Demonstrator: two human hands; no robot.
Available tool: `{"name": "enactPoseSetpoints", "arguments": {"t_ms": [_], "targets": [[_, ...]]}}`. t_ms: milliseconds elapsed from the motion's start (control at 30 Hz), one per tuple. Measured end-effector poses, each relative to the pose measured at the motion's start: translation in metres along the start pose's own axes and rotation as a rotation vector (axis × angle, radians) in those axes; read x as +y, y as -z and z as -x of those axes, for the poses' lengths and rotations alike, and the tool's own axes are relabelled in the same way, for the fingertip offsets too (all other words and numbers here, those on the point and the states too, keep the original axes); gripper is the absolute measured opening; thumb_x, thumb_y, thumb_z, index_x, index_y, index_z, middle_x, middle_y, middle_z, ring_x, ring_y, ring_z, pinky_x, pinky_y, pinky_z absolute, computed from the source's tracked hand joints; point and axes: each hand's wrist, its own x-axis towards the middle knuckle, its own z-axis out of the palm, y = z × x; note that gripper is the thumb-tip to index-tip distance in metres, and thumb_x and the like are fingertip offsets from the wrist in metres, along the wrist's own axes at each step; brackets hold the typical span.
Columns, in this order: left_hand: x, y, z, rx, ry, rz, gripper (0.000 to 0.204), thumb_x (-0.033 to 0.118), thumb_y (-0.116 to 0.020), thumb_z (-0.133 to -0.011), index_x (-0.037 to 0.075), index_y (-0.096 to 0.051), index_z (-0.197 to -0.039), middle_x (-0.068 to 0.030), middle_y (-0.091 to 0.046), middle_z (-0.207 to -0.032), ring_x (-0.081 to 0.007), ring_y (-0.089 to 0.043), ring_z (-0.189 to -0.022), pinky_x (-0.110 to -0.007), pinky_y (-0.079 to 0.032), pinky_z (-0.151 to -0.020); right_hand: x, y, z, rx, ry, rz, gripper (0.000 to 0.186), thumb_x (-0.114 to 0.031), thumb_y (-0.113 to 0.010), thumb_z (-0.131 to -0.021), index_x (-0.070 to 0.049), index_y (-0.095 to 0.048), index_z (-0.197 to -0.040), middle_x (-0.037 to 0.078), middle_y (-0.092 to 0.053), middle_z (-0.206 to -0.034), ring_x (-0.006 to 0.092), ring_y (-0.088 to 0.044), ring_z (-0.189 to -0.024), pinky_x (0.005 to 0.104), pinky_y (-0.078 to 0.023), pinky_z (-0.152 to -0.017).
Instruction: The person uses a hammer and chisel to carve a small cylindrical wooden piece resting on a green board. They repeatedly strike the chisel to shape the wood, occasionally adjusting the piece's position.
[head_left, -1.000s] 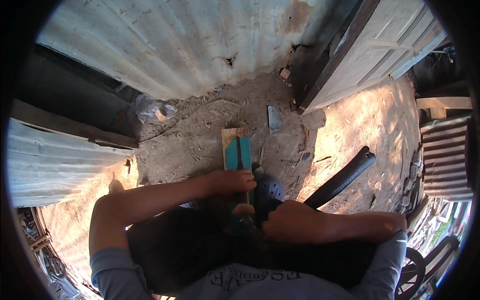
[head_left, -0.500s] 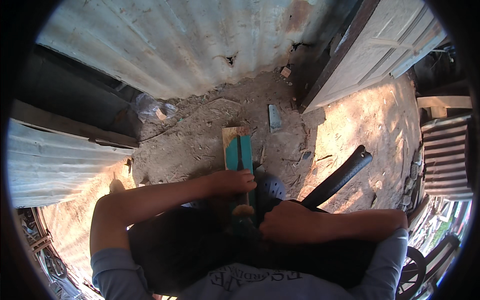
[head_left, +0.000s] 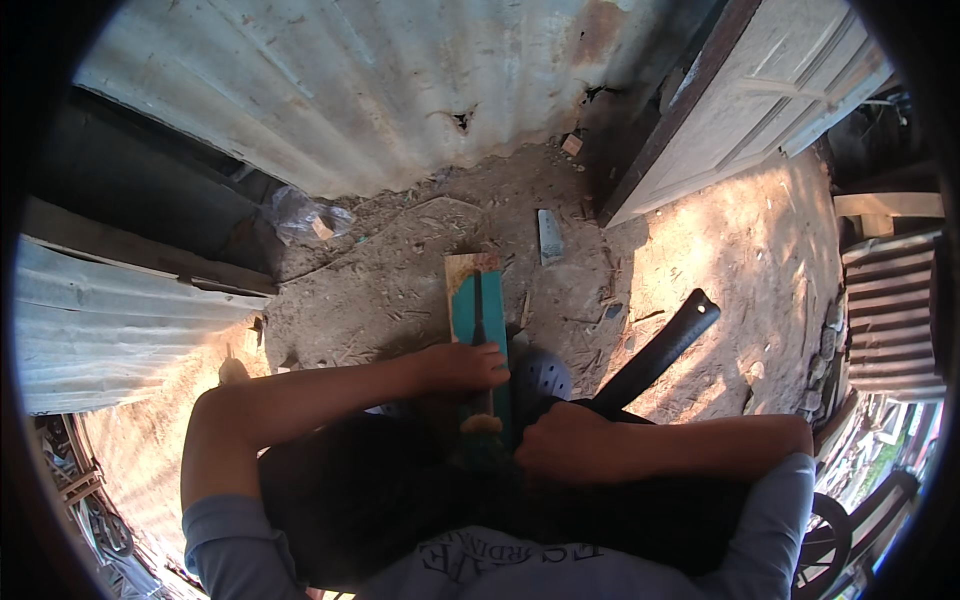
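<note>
My left hand (head_left: 472, 366), fingers curled, lies over a slim dark tool (head_left: 479, 305) running along a teal-painted board (head_left: 462, 325) with a bare wood end. A tan, rounded piece (head_left: 481, 424) shows just below that hand; what it belongs to is unclear. My right hand (head_left: 558, 442) is closed at the near end of a long black tool (head_left: 655, 352), which slants up to the right and has a hole at its far end. A pale perforated clog (head_left: 545, 375) shows between my hands.
Corrugated sheet (head_left: 360, 100) forms the far wall. A panelled door (head_left: 740, 100) stands at upper right. On the dirt floor lie a plastic bag (head_left: 295, 215), a flat pale piece (head_left: 549, 236) and scraps. Rusty corrugated sheet (head_left: 890, 315) and wood pieces (head_left: 880, 205) are at the right.
My right hand and the long black tool have shifted leftward, the tool's far end also slightly upward. My left hand has moved very slightly toward me along the board.
</note>
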Motion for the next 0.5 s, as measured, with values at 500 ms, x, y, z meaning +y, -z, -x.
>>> {"name": "enactPoseSetpoints", "arguments": {"t_ms": [500], "targets": [[-0.002,-0.009,0.003,0.007,-0.012,-0.097,0.018,0.010,-0.056,-0.075,0.007,-0.049,-0.091,-0.0076,-0.049,-0.090,-0.0225,-0.055,-0.089,-0.033,-0.054,-0.062,0.000,0.007,-0.003,-0.016,-0.083,0.011,0.023,-0.025,-0.057,-0.081,-0.005,-0.066,-0.074,0.016,-0.065,-0.070,0.0316,-0.067,-0.070,0.0407,-0.054,-0.059]]}}
